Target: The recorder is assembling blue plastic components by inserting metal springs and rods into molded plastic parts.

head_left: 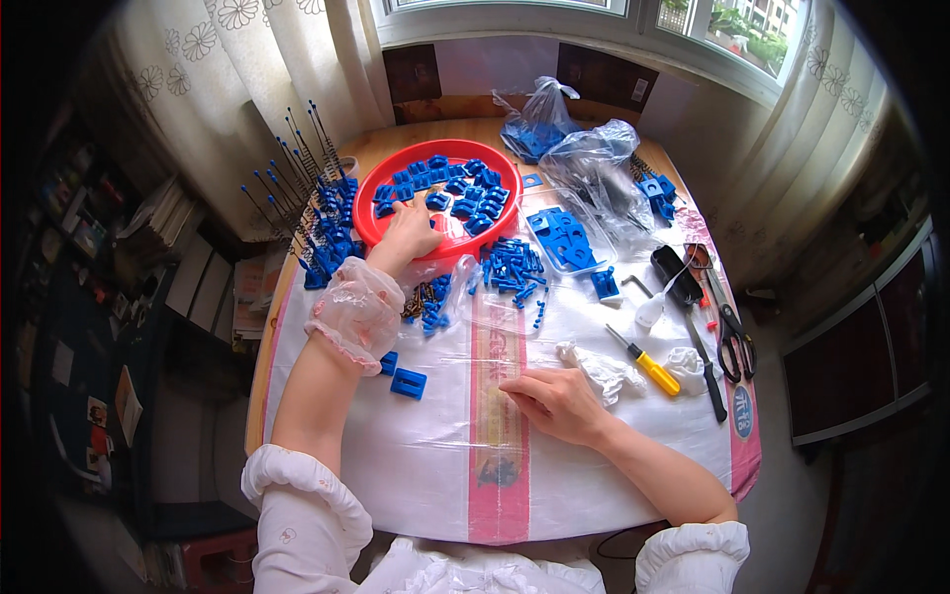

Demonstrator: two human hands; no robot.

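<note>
My left hand (411, 236) reaches into a round red tray (368, 198) at the far side of the table. Its fingers are stretched apart among small blue plastic blocks (437, 176) lying in loose rows there, and no block shows clearly in its grasp. A clear plastic cuff covers that wrist. My right hand (562, 404) rests on the sheet-covered table nearer to me, fingers curled together with nothing visible in them. Two blue plastic blocks (408, 383) lie left of it. Between the hands is a pile of blue pins (513, 265), beside springs (421, 297) partly hidden by a plastic bag.
Blue rods with springs (322, 223) stand upright left of the tray. A clear container of flat blue parts (566, 241) and plastic bags (594, 163) are at the right back. A yellow screwdriver (653, 368), crumpled white tissue (602, 371) and black scissors (734, 337) lie to the right.
</note>
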